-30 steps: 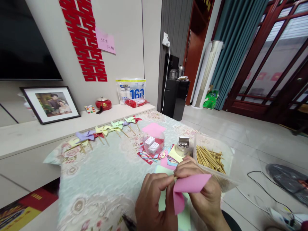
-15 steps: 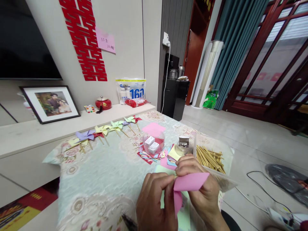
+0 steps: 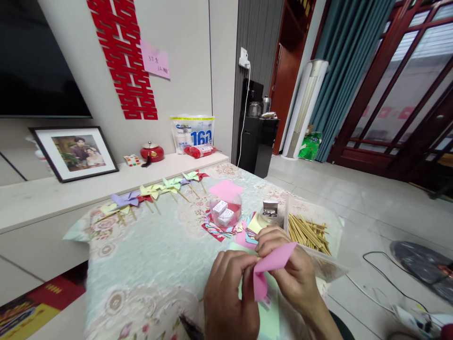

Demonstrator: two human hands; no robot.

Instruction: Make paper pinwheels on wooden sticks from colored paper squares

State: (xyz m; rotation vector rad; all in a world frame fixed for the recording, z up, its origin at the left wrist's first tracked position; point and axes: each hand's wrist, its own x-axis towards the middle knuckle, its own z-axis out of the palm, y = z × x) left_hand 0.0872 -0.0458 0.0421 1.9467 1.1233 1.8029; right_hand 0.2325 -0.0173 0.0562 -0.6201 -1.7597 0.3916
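Observation:
Between my two hands is a pink paper pinwheel (image 3: 275, 259), its blades folded and facing me. My left hand (image 3: 231, 290) is closed on its left side, thumb and fingers pinching near the centre. From behind and to the right, my right hand (image 3: 295, 274) grips it too, with fingers curled over the top edge. A bit of stick may show between the fingertips, but most of it is hidden. Under the hands lies a pale green sheet (image 3: 269, 321). Just beyond them stand a small open box of metal pins (image 3: 270, 209) and a stack of coloured paper (image 3: 253, 227).
A clear bin of wooden sticks (image 3: 309, 232) stands right of my hands. A round clear container (image 3: 226, 211) holding small white boxes sits on paper pieces. Finished pinwheels (image 3: 152, 191) line the far left table edge. A framed photo (image 3: 76, 153) stands on the cabinet behind.
The pink pinwheel has tilted and turned slightly, its right blade shifting left and upward. Both hands keep their grip, with the right hand moved slightly left.

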